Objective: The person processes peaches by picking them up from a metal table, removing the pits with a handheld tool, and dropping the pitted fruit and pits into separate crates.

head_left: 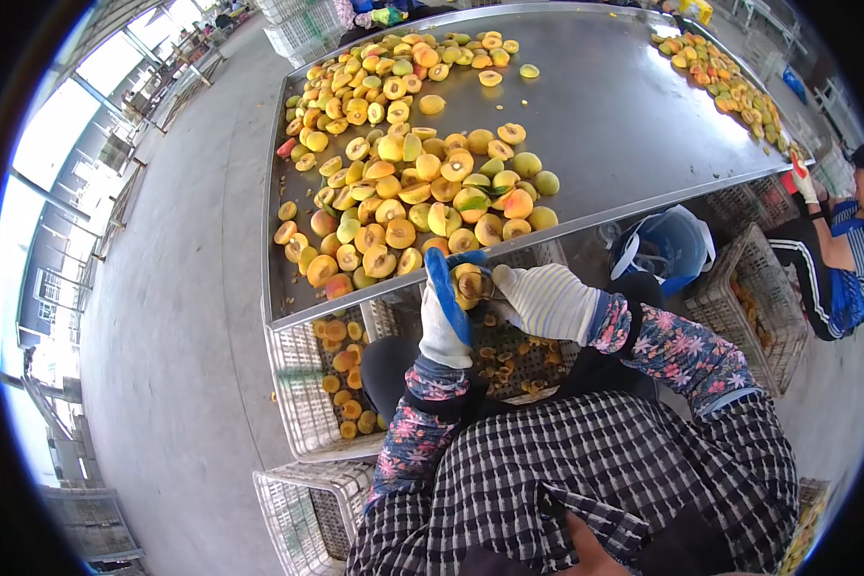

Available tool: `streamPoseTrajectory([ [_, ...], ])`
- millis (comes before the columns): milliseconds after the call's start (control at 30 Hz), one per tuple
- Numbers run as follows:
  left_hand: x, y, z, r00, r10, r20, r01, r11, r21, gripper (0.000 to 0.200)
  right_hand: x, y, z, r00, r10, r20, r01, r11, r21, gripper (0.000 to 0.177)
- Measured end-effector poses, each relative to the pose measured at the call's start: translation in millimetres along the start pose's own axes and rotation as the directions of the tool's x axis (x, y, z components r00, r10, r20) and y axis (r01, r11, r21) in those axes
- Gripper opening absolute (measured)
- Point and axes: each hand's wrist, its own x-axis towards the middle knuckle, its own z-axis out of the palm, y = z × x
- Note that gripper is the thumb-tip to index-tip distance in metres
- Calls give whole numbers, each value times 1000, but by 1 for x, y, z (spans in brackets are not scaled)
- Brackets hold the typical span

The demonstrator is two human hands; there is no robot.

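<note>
Two hands over crate (526, 394), likely so scraps drop in: left hand (444, 322) clasps peach half (468, 285), right hand (547, 301) touching it, grip unclear

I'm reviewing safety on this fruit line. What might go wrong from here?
The peach is gripped in the left hand over a crate, with the right hand touching it; it might slip and drop. Both hands sit close, so fingers may get nicked if a tool is there; none shows clearly. The peach pile reaches the edge of the table, so pieces may roll off.
</note>
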Motion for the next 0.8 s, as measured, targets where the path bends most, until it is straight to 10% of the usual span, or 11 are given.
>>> streamPoseTrajectory([
  [133,7,-8,0,997,-80,-18,72,957,-281,63,0,-3,14,996,88,31,-91,984,153,34],
  [333,9,-2,-6,974,-185,129,206,964,-169,69,-2,4,1,981,82,173,-108,984,143,36],
  [433,17,-14,-7,993,-44,106,75,947,-312,71,-2,3,6,985,94,142,-139,925,354,32],
  [533,9,-12,29,921,332,-205,-345,938,-33,67,2,2,39,994,91,-65,-43,848,529,29],
  [633,15,-18,23,946,164,-280,-247,923,-294,59,0,-12,38,974,219,64,-190,626,757,27],
  [767,19,-15,9,994,-61,-86,22,916,-402,56,-4,-6,16,974,105,200,-186,872,452,30],
  [800,24,-18,2,993,-116,-6,106,927,-360,57,-10,18,58,999,-32,35,13,889,458,32],
])
